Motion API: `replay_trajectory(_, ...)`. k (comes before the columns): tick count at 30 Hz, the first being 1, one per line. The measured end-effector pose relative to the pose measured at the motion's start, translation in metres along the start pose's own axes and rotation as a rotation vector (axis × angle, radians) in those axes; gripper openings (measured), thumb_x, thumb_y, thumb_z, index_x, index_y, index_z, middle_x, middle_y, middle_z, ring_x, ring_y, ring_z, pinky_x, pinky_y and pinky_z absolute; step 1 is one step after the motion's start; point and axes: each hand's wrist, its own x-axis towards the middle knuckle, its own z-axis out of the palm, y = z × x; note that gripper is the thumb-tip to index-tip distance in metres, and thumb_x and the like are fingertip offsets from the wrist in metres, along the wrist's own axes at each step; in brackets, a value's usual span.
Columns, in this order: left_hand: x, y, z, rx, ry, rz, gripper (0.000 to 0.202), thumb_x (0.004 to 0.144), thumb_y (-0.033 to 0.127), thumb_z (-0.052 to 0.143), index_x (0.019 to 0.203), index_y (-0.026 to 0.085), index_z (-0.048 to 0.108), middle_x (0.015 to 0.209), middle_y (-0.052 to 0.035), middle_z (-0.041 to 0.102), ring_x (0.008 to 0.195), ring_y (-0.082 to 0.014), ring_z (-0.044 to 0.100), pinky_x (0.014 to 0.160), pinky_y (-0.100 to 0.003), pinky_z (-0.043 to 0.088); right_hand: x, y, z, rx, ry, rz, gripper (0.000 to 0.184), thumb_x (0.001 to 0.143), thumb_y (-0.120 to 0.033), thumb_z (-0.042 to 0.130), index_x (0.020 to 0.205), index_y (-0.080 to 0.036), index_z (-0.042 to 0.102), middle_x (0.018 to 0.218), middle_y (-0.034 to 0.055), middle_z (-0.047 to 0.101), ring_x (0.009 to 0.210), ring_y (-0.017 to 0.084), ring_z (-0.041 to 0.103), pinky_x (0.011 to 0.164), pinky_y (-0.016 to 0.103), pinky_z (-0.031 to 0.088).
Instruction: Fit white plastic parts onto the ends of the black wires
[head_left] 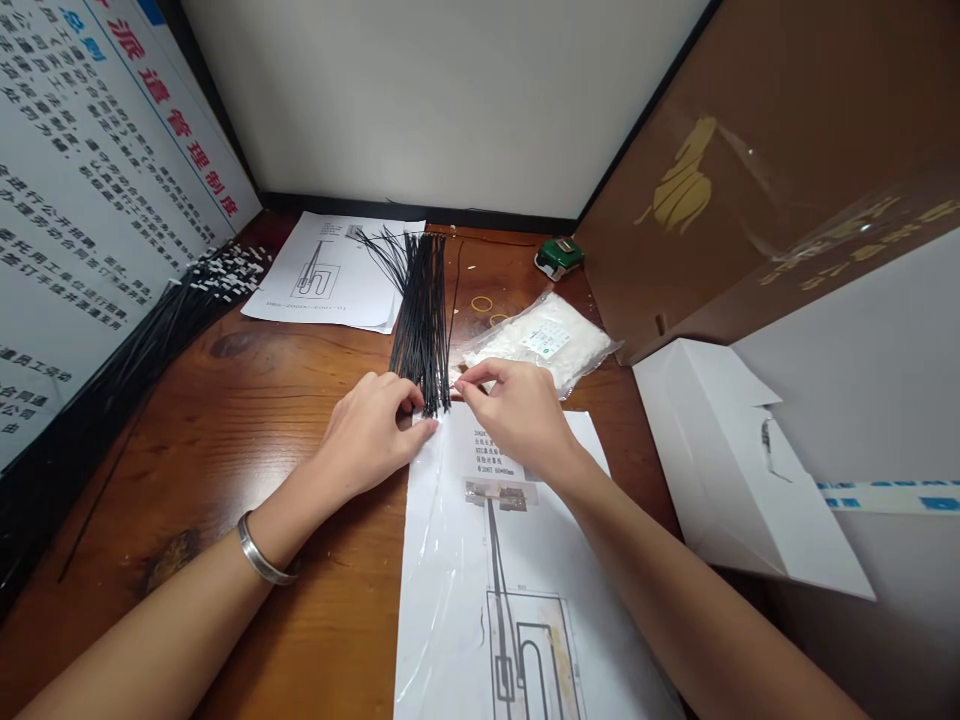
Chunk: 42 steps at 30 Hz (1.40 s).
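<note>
A bundle of thin black wires [421,310] lies lengthwise in front of me, its near ends fanned close to both hands. My left hand [379,425] rests at the left of those near ends, with thumb and curled fingers apart and the fingertips beside the wires. To the right of the ends, my right hand [517,400] has its thumb and forefinger pinched together. Whatever is between those fingertips is too small to make out. Under the hands lies a plastic-covered drawing sheet [442,560] with a wiring diagram.
A clear bag of white pieces [544,335] lies beyond my right hand, near a green tape measure [559,258] and a yellow rubber band [481,304]. More printed sheets [281,300] lie at the back left. Black wires with white ends [217,275] run along the left panel. A folded white box [720,450] stands right.
</note>
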Motion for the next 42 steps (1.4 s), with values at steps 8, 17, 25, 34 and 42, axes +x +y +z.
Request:
replay_trajectory(8, 0.001, -0.009, 0.001, 0.008, 0.002, 0.073, 0.014, 0.084, 0.034, 0.064, 0.082, 0.021, 0.061, 0.084, -0.0026, 0.065, 0.083, -0.0216, 0.057, 0.069, -0.033, 0.041, 0.004, 0.007, 0.009, 0.323, 0.020, 0.068, 0.014, 0.073, -0.018, 0.062, 0.085, -0.015, 0.069, 0.076, 0.0038, 0.069, 0.052, 0.012, 0.055, 0.054, 0.028, 0.044)
replay_trajectory(17, 0.000, -0.004, 0.001, 0.007, 0.004, 0.037, 0.011, 0.086, 0.029, 0.061, 0.079, 0.021, 0.064, 0.080, -0.0021, 0.067, 0.080, -0.0214, 0.057, 0.067, -0.032, 0.040, -0.002, 0.004, 0.025, 0.537, 0.070, 0.041, 0.013, 0.082, -0.026, 0.057, 0.086, -0.016, 0.064, 0.075, 0.0019, 0.064, 0.045, 0.008, 0.041, 0.043, 0.025, 0.032)
replay_trajectory(25, 0.001, -0.007, 0.002, -0.209, 0.063, -0.059, 0.014, 0.084, 0.030, 0.060, 0.076, 0.020, 0.066, 0.076, -0.0012, 0.069, 0.071, -0.0175, 0.058, 0.067, -0.031, 0.042, -0.006, 0.003, 0.032, 0.529, 0.155, -0.048, 0.009, 0.080, -0.028, 0.061, 0.077, -0.020, 0.060, 0.044, -0.0100, 0.035, 0.040, 0.009, 0.033, 0.046, 0.026, 0.034)
replay_trajectory(34, 0.000, -0.008, 0.005, -0.329, 0.183, -0.113, 0.016, 0.082, 0.030, 0.060, 0.073, 0.019, 0.066, 0.066, 0.0007, 0.063, 0.060, -0.0141, 0.053, 0.058, -0.027, 0.040, -0.002, 0.005, 0.033, 0.383, 0.126, -0.262, 0.017, 0.079, -0.017, 0.057, 0.092, -0.017, 0.068, 0.052, -0.0073, 0.045, 0.044, 0.010, 0.039, 0.057, 0.029, 0.044)
replay_trajectory(42, -0.005, -0.009, 0.007, -0.334, 0.202, -0.017, 0.014, 0.084, 0.028, 0.059, 0.074, 0.020, 0.064, 0.067, 0.0003, 0.060, 0.062, -0.0143, 0.051, 0.060, -0.027, 0.040, -0.004, 0.008, 0.036, 0.187, 0.064, -0.436, 0.019, 0.083, -0.015, 0.053, 0.092, -0.019, 0.069, 0.076, 0.0025, 0.067, 0.054, 0.012, 0.050, 0.061, 0.029, 0.046)
